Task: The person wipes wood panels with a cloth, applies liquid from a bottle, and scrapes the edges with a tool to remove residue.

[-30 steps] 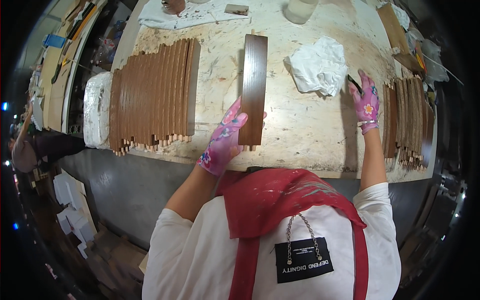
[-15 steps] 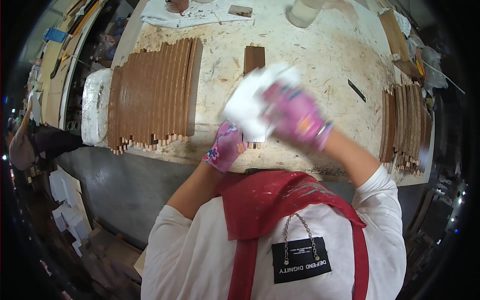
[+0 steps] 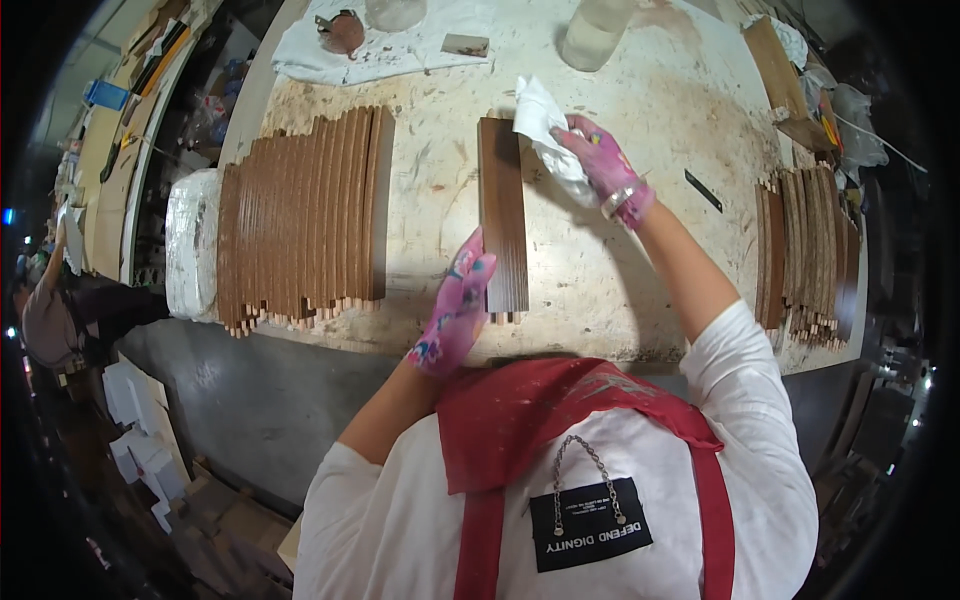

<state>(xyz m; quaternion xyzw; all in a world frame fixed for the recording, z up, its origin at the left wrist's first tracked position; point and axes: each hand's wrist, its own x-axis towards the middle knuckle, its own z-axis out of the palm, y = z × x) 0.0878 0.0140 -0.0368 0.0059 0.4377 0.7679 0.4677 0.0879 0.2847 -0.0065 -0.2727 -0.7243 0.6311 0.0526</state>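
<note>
A dark brown wooden board [image 3: 505, 215] with small dowel pegs at its near end lies lengthwise on the worktable. My left hand [image 3: 455, 305], in a pink floral glove, rests against the board's near left edge with its fingers stretched out along the side. Just right of the board's far end, my right hand [image 3: 603, 172], in a matching glove, grips a crumpled white cloth [image 3: 545, 125]. A corner of the cloth hangs by the board's far right edge.
Brown pegged boards [image 3: 300, 210] stand in a row on the left beside a plastic-wrapped block [image 3: 193, 245]. More boards [image 3: 805, 240] stand at the right. A clear container [image 3: 597, 35], a white cloth sheet [image 3: 385, 60] and a black strip [image 3: 703, 190] lie farther off.
My right hand has moved the white cloth off the board's middle to its far right side, uncovering the top. My left hand's fingers have straightened along the board's left edge.
</note>
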